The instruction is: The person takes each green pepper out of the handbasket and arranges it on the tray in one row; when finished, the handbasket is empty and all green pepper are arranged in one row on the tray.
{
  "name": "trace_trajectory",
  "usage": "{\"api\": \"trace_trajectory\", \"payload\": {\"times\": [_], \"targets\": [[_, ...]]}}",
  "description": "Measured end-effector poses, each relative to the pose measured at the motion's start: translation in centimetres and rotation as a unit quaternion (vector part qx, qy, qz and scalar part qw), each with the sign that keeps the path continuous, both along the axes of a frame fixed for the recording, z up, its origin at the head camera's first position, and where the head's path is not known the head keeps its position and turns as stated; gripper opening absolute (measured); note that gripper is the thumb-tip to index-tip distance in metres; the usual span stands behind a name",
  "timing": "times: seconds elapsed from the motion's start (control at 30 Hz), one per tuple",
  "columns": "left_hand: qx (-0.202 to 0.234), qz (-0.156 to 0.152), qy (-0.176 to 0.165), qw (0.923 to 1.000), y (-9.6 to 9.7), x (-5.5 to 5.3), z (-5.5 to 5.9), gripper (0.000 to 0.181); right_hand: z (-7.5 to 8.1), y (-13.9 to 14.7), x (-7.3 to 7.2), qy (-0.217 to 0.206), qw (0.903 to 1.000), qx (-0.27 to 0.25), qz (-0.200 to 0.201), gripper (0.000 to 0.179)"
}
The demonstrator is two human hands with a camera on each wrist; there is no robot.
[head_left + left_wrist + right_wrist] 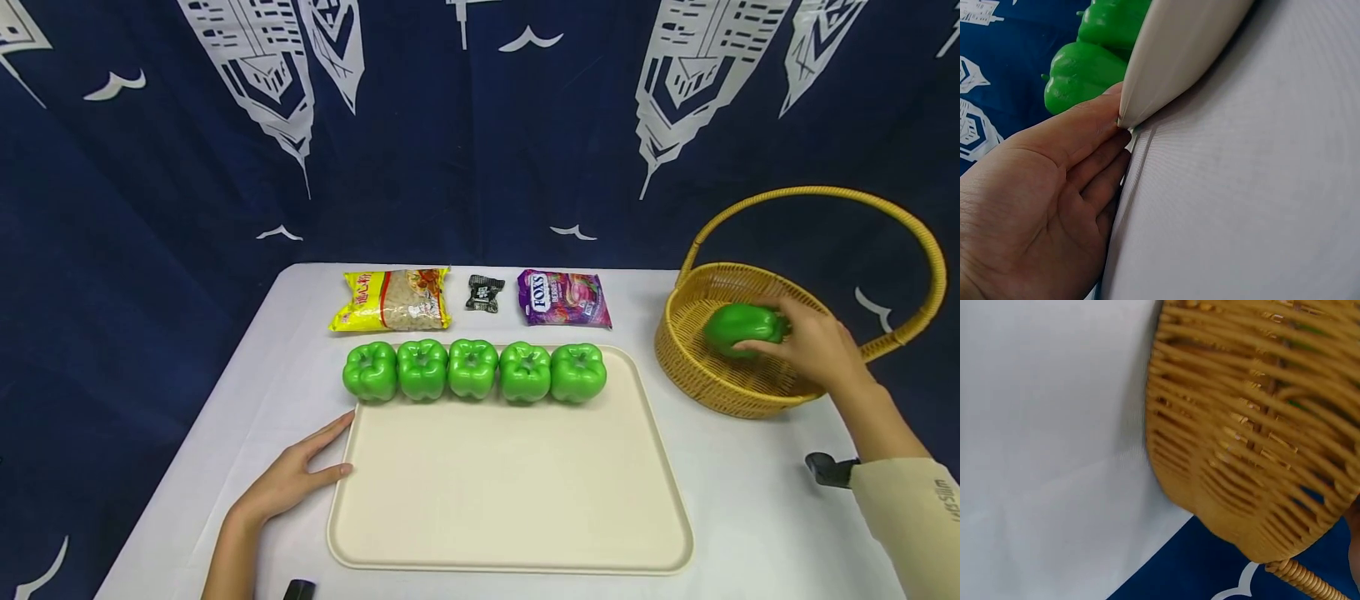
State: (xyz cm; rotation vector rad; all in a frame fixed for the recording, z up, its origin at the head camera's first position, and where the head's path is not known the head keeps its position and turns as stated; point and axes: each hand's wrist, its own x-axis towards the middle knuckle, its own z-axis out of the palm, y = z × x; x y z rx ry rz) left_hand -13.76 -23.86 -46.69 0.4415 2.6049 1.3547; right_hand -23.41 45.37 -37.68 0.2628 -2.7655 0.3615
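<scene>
Inside the wicker basket (693, 375) on the right, my right hand (813, 342) grips a green bell pepper (742, 327), thumb on its near side. The right wrist view shows mostly the woven basket wall (1229, 425), which hides the pepper and most of the hand. My left hand (288, 479) rests at the left edge of the cream tray (517, 492), its fingers extended and touching the rim. In the left wrist view the fingers of the left hand (1041, 187) meet the tray's corner. Several green bell peppers (472, 369) stand in a row along the tray's far edge.
Behind the tray lie a yellow food bag (393, 300), a small black packet (484, 293) and a purple candy bag (564, 298). The basket's tall handle (817, 192) arches above its right side. A dark blue patterned cloth (465, 150) hangs behind the white table.
</scene>
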Motion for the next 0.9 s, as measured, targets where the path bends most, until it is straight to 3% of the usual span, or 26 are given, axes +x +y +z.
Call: {"api": "trace_trajectory", "payload": {"times": [0.33,0.77,0.9], "targets": [[-0.002,-0.004,0.004,1.0000,0.1,0.1,0.1,0.071,-0.5,-2.2,1.0,0.098,0.9936,-0.031,0.047,0.083],[0.000,-0.004,0.000,1.0000,0.0,0.1,0.0,0.070,-0.9,-3.6,1.9,0.093,0.9888,-0.102,0.058,0.083],[-0.004,-0.003,0.000,1.0000,0.0,0.1,0.0,0.070,-1.1,-3.9,2.1,0.100,0.9872,-0.108,0.061,0.092]]}}
